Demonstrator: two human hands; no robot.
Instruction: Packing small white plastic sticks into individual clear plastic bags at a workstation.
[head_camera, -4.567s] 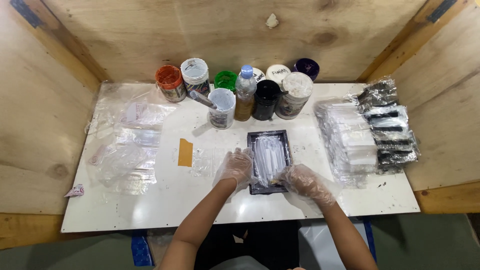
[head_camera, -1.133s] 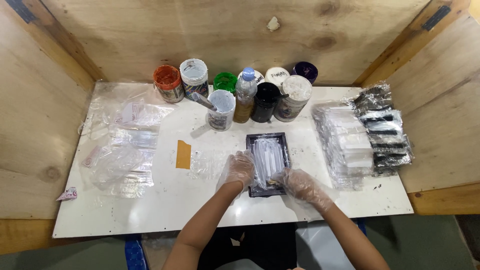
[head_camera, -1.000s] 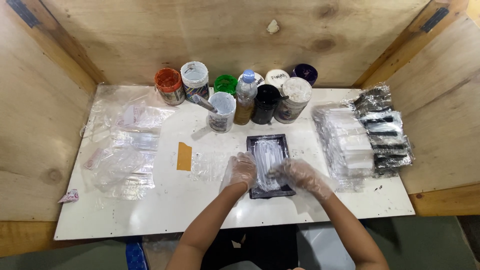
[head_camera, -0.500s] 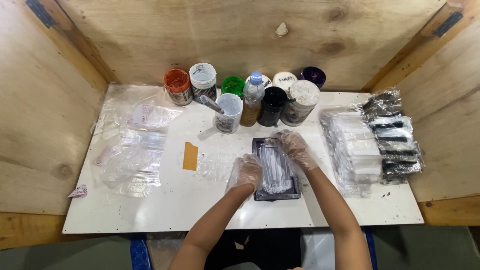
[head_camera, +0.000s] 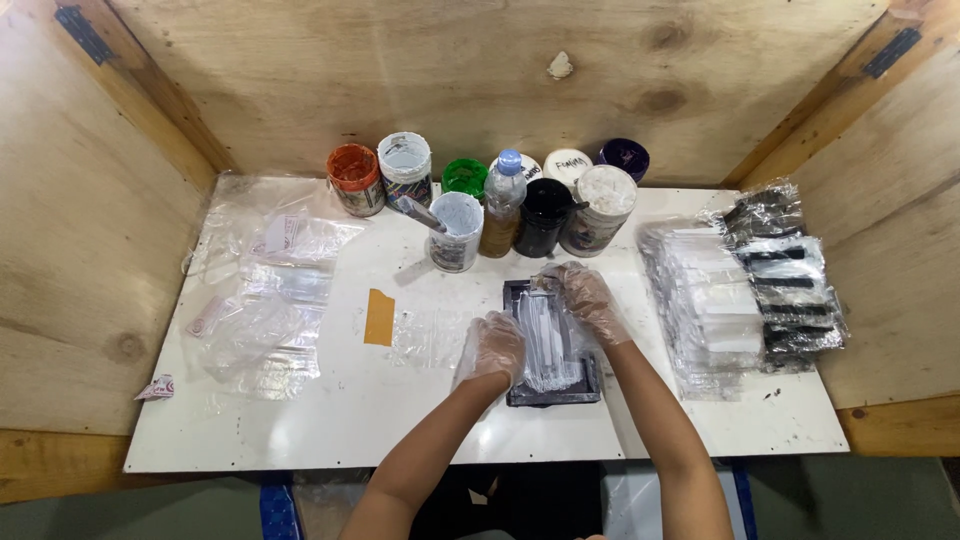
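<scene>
A black rectangular tray lies on the white tabletop, with a clear plastic bag of white pieces on top of it. My left hand, in a clear glove, presses on the bag's left side at the tray's near left. My right hand, also gloved, rests on the far right end of the bag, fingers curled over its top edge. Whether the fingers pinch the plastic is hard to tell.
Paint pots and a bottle stand in a row at the back, one white cup holding a stick. Clear bags lie at the left, an orange card beside them. Stacked packets fill the right. Wooden walls enclose the table.
My right hand has moved from the tray's near right corner up to its far end. The left hand has stayed on the tray's left side.
</scene>
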